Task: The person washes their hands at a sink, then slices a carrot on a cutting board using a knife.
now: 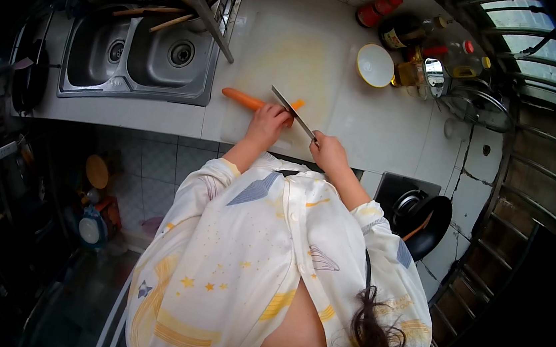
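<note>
A long orange carrot (242,98) lies on a pale cutting board (282,60) near the counter's front edge. My left hand (269,124) presses on the carrot, its fingers curled over it close to the blade. In my right hand (329,153) is the handle of a kitchen knife (295,113), gripped with closed fingers. The blade slants up and to the left across the carrot, just right of my left fingers. Beyond the blade sits a small cut piece of carrot (299,104). My left hand hides part of the carrot.
A double steel sink (166,82) is set in the counter at left, below a metal rack (203,9). At right stand a white bowl (375,66), several bottles (399,31) and a glass lid (475,107). A black pan (430,228) rests on a stove at lower right.
</note>
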{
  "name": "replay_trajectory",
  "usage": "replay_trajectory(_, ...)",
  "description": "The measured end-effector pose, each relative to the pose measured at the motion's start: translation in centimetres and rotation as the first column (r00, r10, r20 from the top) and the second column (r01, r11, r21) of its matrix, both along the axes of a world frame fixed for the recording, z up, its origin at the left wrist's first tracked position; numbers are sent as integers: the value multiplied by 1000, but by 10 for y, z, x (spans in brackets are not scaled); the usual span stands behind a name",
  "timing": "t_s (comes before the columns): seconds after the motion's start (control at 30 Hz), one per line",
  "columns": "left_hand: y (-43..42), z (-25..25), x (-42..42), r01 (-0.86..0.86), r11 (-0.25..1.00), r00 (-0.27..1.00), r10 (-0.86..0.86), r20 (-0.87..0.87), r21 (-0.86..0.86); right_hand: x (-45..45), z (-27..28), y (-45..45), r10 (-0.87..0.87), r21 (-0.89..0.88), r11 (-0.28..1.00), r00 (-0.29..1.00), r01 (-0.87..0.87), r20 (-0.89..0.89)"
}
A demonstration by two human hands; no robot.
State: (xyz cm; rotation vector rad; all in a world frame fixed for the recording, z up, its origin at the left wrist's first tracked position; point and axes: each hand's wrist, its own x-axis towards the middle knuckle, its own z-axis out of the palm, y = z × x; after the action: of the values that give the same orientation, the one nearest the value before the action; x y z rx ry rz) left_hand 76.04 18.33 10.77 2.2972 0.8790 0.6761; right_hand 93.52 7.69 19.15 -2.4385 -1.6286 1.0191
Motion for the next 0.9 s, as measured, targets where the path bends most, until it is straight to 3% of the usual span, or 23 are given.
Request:
replay_trajectory(0.07,-2,2,-2,-10,1000,1000,10,-7,-2,-2,-16,-4,-31,98,995,999,35,-39)
replay_trajectory(0.17,-2,0,-6,15,1000,1000,-15,-20,-17,-4,6,-5,-21,123,992,999,27,-48)
replay_trajectory(0.37,1,-7,0,14,1000,998,-13,55,-25,1,34,-11,-18,51,999,999,20,-34)
replay_trajectory(0.6,2,2,-2,1,1000,1000,-1,11,6,3,-8,-12,-13,35,999,1000,14,-20)
replay_trajectory(0.67,4,3,-2,-6,1000,1000,6,19,7,1,-7,-9,7,134,991,1000,-4,-17)
replay_trajectory(0.77,1,-1,-2,11,1000,999,-10,47,-22,-4,28,-6,-40,10,999,999,41,-36)
replay_trajectory(0.9,1,-9,-1,18,999,998,-16,64,-31,0,39,-9,-17,40,999,999,19,-29)
